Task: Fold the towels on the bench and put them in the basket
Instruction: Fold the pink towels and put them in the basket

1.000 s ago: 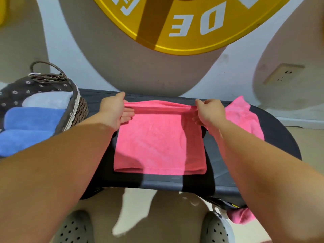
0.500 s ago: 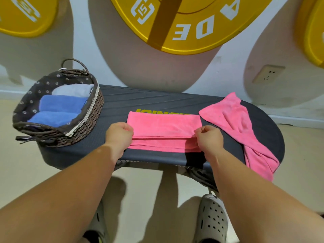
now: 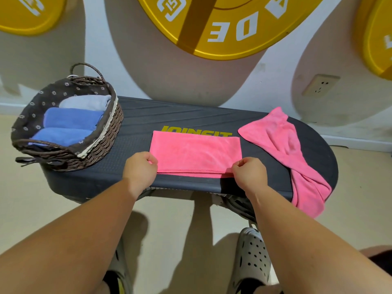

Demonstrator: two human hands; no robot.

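One long dark bench point(image 3: 180, 115) carries everything. At its left end stands a wicker basket point(image 3: 106, 143) with three rolled towels point(image 3: 72, 118) inside, two blue and one paler. At its right end a crumpled pink towel point(image 3: 284, 145) lies unfolded, twisted in the middle, its near end drooping over the bench's edge. Between them, close to the front edge, lies the folded pink towel point(image 3: 195, 153), a flat rectangle of several layers with its near edges roughly in line. The left hand point(image 3: 140, 169) pinches its near-left corner and the right hand point(image 3: 249, 176) its near-right corner, the fingers of both curled tight on the cloth, knuckles up. I judge this towel light, soft and limp, with a slightly grippy pile. It should not slip from a pinch, but it has no stiffness, so any unsupported part will sag and the layers may slide apart. The best hold is probably at the corners or along an edge, gripping through all the layers at once. For the trip to the basket, a hand beneath would help, or a roll like those inside.
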